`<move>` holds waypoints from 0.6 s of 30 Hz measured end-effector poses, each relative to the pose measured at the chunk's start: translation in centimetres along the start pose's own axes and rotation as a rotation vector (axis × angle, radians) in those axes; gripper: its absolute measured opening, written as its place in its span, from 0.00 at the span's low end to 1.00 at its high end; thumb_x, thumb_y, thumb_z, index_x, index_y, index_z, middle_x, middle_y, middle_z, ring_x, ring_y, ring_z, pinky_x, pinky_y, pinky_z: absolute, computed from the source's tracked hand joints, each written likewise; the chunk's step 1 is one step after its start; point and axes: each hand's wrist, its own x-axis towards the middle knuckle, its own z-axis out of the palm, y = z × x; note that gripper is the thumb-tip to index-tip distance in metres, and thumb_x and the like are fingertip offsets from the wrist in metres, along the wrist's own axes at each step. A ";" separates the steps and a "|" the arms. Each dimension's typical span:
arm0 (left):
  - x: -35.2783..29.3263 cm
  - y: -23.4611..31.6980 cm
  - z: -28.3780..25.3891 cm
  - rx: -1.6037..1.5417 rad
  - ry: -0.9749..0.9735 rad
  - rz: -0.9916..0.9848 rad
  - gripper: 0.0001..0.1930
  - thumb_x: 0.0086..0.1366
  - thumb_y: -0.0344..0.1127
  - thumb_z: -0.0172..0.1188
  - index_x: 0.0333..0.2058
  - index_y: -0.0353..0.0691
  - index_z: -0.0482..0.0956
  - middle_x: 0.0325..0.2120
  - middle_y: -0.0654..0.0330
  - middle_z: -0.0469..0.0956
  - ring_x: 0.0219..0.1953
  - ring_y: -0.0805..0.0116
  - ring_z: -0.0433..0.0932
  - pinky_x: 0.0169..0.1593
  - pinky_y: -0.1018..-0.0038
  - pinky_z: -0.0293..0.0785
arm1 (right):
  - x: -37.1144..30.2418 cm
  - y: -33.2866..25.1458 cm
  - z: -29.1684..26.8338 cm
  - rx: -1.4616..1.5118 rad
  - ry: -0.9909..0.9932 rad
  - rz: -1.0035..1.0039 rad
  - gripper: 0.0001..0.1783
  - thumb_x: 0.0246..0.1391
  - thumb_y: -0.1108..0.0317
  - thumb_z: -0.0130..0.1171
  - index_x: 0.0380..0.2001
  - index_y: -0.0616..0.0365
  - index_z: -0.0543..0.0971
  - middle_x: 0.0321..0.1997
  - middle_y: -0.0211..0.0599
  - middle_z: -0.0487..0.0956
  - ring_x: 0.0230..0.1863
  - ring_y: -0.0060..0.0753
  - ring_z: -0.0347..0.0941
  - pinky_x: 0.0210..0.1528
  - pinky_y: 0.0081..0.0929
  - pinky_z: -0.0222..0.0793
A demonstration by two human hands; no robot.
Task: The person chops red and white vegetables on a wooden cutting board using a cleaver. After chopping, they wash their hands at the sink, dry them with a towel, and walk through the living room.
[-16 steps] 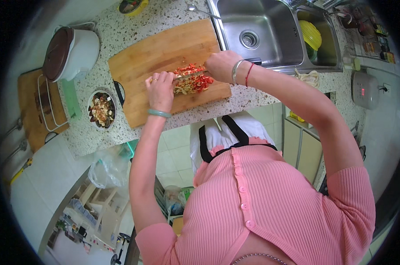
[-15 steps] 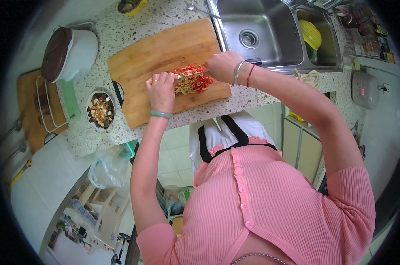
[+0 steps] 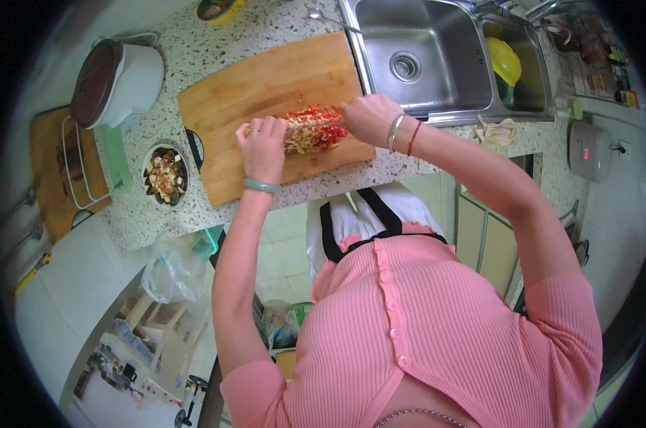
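Observation:
My right hand is wrapped round the handle of a kitchen knife, whose dark end sticks out past the fist. On the other end of the knife, my left hand presses its pinched fingers near the tip. The blade is blurred and lies across a heap of chopped red pepper and pale chopped bits, which look like garlic. This heap sits near the right edge of a wooden cutting board. Both hands are over the board.
A white bowl of dark and pale cut food stands left of the board. Behind it is a white cooker with a brown lid. The double steel sink adjoins the board's right side, with a spoon beside it. A cloth lies near the sink's front rim.
My right hand has come down toward me with the knife's handle end, so the knife slants less. My left hand keeps its place at the tip. The view has shifted slightly.

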 end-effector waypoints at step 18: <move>-1.8 1.1 1.6 0.043 -0.016 -0.023 0.05 0.59 0.33 0.54 0.33 0.49 0.76 0.34 0.65 0.73 0.42 0.66 0.72 0.51 0.61 0.63 | -0.3 0.2 2.6 0.009 0.015 0.023 0.13 0.61 0.64 0.46 0.32 0.56 0.80 0.27 0.43 0.82 0.31 0.46 0.82 0.32 0.41 0.78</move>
